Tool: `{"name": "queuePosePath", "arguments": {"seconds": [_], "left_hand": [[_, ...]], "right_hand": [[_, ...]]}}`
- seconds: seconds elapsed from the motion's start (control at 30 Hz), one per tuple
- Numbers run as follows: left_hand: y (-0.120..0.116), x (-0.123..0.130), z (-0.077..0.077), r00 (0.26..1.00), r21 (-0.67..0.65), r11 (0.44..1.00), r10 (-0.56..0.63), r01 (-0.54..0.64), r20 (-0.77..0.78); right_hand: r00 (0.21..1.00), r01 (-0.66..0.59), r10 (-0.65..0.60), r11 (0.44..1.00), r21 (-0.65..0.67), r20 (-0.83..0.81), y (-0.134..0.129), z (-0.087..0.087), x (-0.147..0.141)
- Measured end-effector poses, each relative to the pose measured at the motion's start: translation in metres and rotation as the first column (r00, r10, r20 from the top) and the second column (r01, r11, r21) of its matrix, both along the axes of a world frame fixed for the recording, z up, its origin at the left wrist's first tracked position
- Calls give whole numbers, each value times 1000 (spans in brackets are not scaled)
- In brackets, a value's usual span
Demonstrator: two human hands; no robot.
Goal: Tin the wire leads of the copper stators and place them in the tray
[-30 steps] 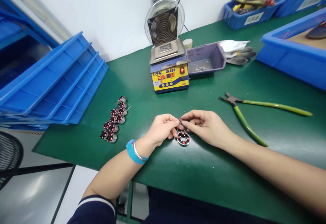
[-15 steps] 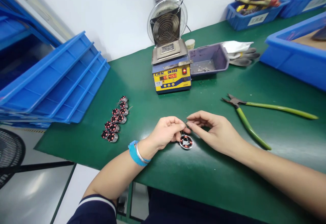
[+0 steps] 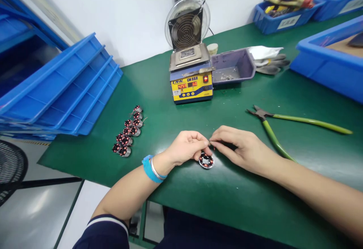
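Evidently pinching barely discernible thin metal wire (image 3: 210, 142) with bare left hand (image 3: 187, 149), bare right hand (image 3: 240, 149); partly hiding silver-rimmed copper-wound ring (image 3: 210, 162).

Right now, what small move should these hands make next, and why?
Perhaps a gentle pull by the right hand while the left hand holds steady: they nearly meet beside the copper-wound ring, seemingly pinching something too thin to make out.

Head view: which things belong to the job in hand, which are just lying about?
In the job:
coil ring, close by left hand and right hand
coil cluster, likely: similar parts
yellow machine, perhaps: display lit
pliers, perhaps: near right hand

Just lying about, it seems:
grey gloves
purple tray
blue crates
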State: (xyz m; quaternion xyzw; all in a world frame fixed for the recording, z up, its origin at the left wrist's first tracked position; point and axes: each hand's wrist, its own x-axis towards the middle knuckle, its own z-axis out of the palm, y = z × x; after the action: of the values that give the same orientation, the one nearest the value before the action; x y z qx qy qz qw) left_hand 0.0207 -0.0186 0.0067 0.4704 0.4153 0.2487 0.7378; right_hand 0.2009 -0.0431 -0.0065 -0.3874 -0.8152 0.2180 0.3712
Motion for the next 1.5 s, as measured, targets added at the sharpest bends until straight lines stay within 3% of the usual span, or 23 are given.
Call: {"name": "queuePosePath", "arguments": {"seconds": [0.13, 0.23, 0.33, 0.6, 0.93, 1.17, 1.37, 1.43, 1.5], "left_hand": [[-3, 1, -1, 999, 46, 998, 32, -31, -31], [-4, 1, -2, 998, 72, 996, 49, -46, -40], [-3, 2, -2, 997, 73, 996, 57, -53, -53], [-3, 2, -2, 997, 99, 995, 36, -30, -61], [-2, 0, -3, 1000, 109, 994, 8, -5, -26], [-2, 1, 0, 998, 79, 997, -17, 22, -56], [-2, 1, 1, 996, 62, 996, -60, 64, -67], [-2, 0, 0, 995, 66, 995, -72, 76, -65], [-2, 0, 1, 993, 74, 993, -90, 96, -73]], "right_hand": [[1000, 9, -9, 998, -65, -4, -3, 4, -1], [990, 130, -136, 983, -129, -42, -3, 5, 0], [973, 222, -226, 972, -78, -46, -4, 4, 0], [989, 139, -139, 990, 0, -53, -13, 1, -8], [986, 127, -144, 975, -183, -83, -15, 5, -7], [991, 132, -130, 990, 56, -26, -12, -1, -3], [973, -37, -32, 955, 294, 227, -3, -1, 7], [969, -88, 15, 954, 287, 248, -2, 1, 8], [981, -88, 59, 984, 153, 184, -1, 3, 7]]}}
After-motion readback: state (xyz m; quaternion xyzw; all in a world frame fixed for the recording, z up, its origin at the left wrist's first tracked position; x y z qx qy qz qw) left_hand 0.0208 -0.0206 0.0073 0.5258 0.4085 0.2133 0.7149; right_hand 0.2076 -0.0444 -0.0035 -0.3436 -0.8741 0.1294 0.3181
